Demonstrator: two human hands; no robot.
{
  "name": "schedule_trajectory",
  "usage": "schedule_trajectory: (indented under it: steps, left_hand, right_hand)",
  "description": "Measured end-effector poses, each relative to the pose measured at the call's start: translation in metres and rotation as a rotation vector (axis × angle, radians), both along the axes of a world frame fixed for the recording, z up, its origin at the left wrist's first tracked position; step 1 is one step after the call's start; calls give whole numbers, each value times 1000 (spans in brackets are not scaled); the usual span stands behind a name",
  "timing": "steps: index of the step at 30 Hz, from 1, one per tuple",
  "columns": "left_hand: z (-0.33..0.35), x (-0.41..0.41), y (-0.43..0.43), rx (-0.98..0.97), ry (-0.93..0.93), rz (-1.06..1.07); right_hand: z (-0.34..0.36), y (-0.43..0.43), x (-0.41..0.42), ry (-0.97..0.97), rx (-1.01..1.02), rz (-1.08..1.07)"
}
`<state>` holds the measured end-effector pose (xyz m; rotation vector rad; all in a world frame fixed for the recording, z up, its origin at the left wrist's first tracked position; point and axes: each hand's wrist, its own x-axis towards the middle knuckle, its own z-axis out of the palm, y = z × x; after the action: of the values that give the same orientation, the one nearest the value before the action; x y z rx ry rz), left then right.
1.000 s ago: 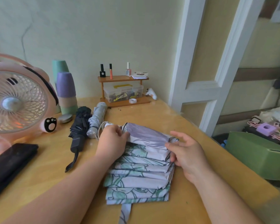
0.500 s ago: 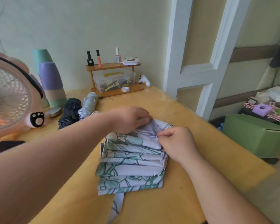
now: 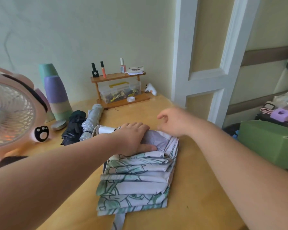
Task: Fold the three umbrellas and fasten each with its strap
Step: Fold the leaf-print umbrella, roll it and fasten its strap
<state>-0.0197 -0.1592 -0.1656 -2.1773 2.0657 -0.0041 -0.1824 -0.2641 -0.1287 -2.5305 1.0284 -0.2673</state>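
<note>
Indoors, a yellow table (image 3: pixel 186 196) by a pale wall (image 3: pixel 73 30) bears a floral umbrella (image 3: pixel 135 185).

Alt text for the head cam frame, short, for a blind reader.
A person's left hand presses flat on a pleated floral umbrella lying on a yellow table, while the right hand hovers, blurred, over its far edge. A black umbrella and a silver umbrella lie folded side by side near a pink fan.
</note>
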Motion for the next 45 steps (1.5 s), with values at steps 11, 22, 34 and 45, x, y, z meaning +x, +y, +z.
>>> schedule_trajectory:
  steps: [11,22,34,45]
  left_hand:
    - [53,29,-27,399,198,153]
    - [52,16,-15,369,134,129]
    - [85,7,97,-357,1592,483]
    - [37,-25,128,-860,1784,601]
  right_hand:
    - [-31,-8,7,100,131,238]
    - [-23,-5,-6,-149,172,278]
    - [95,24,-12,-501,323,191]
    - [84,72,-13,-858,97,21]
